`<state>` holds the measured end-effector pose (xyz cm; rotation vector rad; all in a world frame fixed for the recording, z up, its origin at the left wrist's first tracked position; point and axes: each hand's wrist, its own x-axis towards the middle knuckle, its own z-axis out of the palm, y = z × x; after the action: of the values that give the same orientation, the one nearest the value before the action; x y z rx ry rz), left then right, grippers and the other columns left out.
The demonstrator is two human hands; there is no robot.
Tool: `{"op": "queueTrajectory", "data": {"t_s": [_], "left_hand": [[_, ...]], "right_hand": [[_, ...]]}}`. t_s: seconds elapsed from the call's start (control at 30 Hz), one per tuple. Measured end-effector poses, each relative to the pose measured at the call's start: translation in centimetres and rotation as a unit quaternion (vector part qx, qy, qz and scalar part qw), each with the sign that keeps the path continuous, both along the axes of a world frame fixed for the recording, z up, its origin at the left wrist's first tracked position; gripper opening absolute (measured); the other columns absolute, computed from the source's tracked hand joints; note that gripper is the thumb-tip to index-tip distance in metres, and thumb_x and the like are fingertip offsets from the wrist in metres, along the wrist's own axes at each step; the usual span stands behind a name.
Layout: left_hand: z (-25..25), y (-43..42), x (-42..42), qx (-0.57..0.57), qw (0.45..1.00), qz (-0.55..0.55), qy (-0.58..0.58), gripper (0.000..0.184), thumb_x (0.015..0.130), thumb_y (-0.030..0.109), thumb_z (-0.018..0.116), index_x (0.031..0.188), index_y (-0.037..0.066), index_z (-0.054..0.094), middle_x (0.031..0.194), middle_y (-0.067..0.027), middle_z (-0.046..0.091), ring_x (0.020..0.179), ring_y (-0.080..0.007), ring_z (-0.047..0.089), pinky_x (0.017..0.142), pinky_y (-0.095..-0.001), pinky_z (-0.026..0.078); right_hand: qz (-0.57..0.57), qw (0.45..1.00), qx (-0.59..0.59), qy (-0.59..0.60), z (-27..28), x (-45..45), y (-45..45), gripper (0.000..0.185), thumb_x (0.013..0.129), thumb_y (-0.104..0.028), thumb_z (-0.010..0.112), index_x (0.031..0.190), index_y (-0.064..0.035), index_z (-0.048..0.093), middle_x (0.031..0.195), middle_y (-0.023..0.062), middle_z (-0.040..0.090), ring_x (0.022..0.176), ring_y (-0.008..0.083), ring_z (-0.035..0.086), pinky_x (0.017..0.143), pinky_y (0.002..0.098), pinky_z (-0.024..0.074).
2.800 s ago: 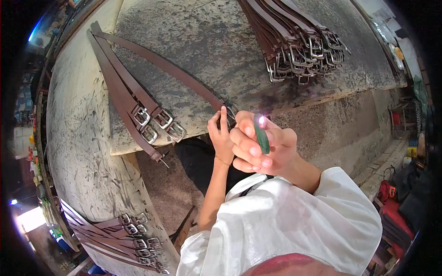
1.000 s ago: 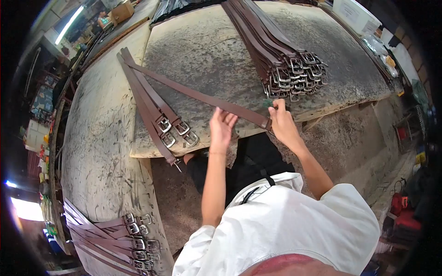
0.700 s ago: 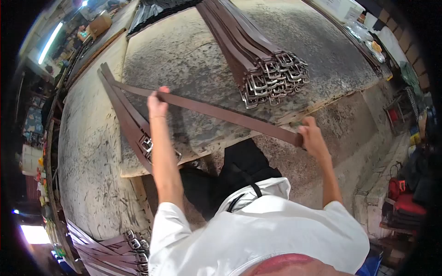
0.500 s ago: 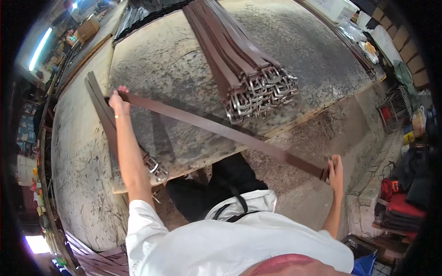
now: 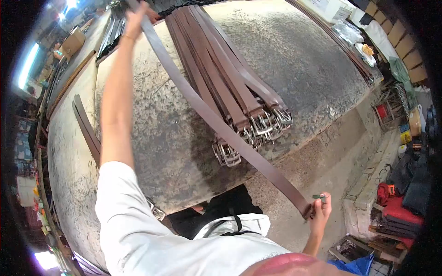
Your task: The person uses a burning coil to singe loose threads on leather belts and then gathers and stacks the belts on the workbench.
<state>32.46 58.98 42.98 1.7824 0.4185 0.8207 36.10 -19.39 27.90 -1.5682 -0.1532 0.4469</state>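
Note:
A long brown belt (image 5: 209, 118) stretches diagonally over the worktable, slightly curved. My left hand (image 5: 135, 24) is closed round its far end, with the arm reaching to the table's back edge. Low on the right, beyond the front edge, my right hand (image 5: 321, 212) grips the other end near a dark loop. A small dark green piece (image 5: 318, 196) shows at the fingertips of that hand. Beneath the held belt lies a pile of brown belts (image 5: 230, 78), their silver buckles (image 5: 264, 125) bunched toward me. More belts (image 5: 86, 123) lie to the left, partly hidden by my left arm.
The worn, stained worktable (image 5: 313, 69) ends at a front edge close to my body. Thin dark strips (image 5: 334, 37) lie along its right side. A plastic bag (image 5: 347, 31) is at the back right. Red and dark material (image 5: 403, 214) is stacked at the lower right.
My left hand has swung up and away to the back of the table with its belt end. The belt now crosses over the pile more steeply. My right hand is slightly lower.

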Motion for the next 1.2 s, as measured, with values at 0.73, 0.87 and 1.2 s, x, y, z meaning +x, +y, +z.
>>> {"op": "queueTrajectory", "data": {"t_s": [0.73, 0.87, 1.2], "left_hand": [[-20.8, -3.9, 7.2, -0.017, 0.916, 0.141, 0.374, 0.087, 0.076, 0.037, 0.071, 0.137, -0.008, 0.029, 0.117, -0.0228, 0.059, 0.099, -0.0322, 0.062, 0.081, -0.0409, 0.049], [-25.9, -7.6, 1.6, 0.05, 0.93, 0.212, 0.297, 0.067, 0.077, 0.043, 0.068, 0.103, -0.017, 0.054, 0.094, -0.0262, 0.064, 0.081, -0.0394, 0.066, 0.068, -0.0422, 0.053], [-23.4, -17.5, -2.1, -0.25, 0.947, 0.152, 0.133, 0.016, 0.082, 0.004, 0.059, 0.09, -0.009, 0.061, 0.068, -0.009, 0.061, 0.051, -0.0161, 0.057, 0.044, -0.0294, 0.045]], "right_hand": [[0.044, 0.992, 0.069, 0.096, 3.6, -2.6, 12.7, 0.022, 0.094, -0.019, 0.055, 0.105, -0.0074, 0.04, 0.076, 0.007, 0.061, 0.048, 0.0069, 0.051, 0.038, 0.0207, 0.0388], [0.039, 0.993, 0.054, 0.101, 3.3, -2.8, 13.3, 0.023, 0.094, -0.021, 0.056, 0.106, -0.0081, 0.041, 0.076, 0.0056, 0.061, 0.048, 0.006, 0.05, 0.038, 0.021, 0.0387], [0.034, 0.991, 0.125, 0.022, 2.9, -3.8, 14.4, 0.023, 0.095, -0.025, 0.055, 0.107, -0.0091, 0.043, 0.078, 0.004, 0.061, 0.052, 0.0034, 0.05, 0.038, 0.0175, 0.037]]}}
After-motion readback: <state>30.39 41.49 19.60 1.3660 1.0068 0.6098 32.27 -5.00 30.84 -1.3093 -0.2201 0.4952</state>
